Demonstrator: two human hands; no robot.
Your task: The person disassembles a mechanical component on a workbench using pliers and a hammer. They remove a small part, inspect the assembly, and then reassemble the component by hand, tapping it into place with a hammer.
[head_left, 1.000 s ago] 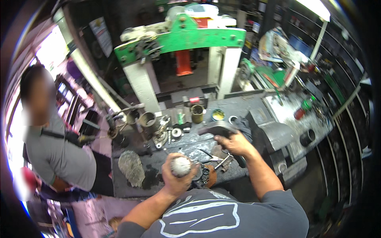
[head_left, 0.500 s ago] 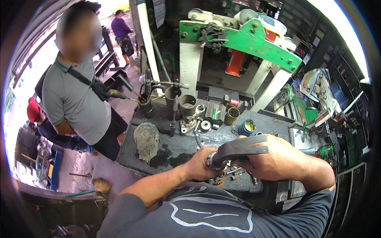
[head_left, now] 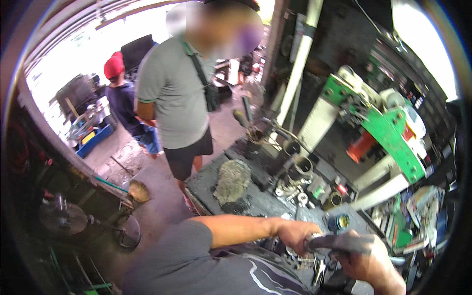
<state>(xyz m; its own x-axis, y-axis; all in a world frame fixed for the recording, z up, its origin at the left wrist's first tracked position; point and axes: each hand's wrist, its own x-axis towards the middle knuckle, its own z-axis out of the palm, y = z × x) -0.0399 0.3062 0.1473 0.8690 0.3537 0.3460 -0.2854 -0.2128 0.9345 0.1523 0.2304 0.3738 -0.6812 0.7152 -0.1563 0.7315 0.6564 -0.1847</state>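
Over the bench's near edge, my left hand [head_left: 296, 236] is closed round one end of a dark curved metal part [head_left: 344, 243]. The part stretches across to my right hand [head_left: 368, 265], whose knuckles are bent beneath it. What my right fingers grip is hidden by the part. Small metal pieces and tools [head_left: 319, 270] lie on the bench below my hands. Just beyond the part stands a blue tin [head_left: 339, 222] with yellowish contents.
On the dark workbench [head_left: 201, 189] lies a grey rag [head_left: 232, 182]. Metal cylinders [head_left: 300, 169] stand behind it. A green-and-white press frame [head_left: 388, 132] is at the right. A person in a grey shirt [head_left: 172, 93] stands beyond the bench; a broom [head_left: 138, 191] is at left.
My view has swung to the left, so bench and press appear farther right and tilted. Both hands still hold the dark metal part over the bench.
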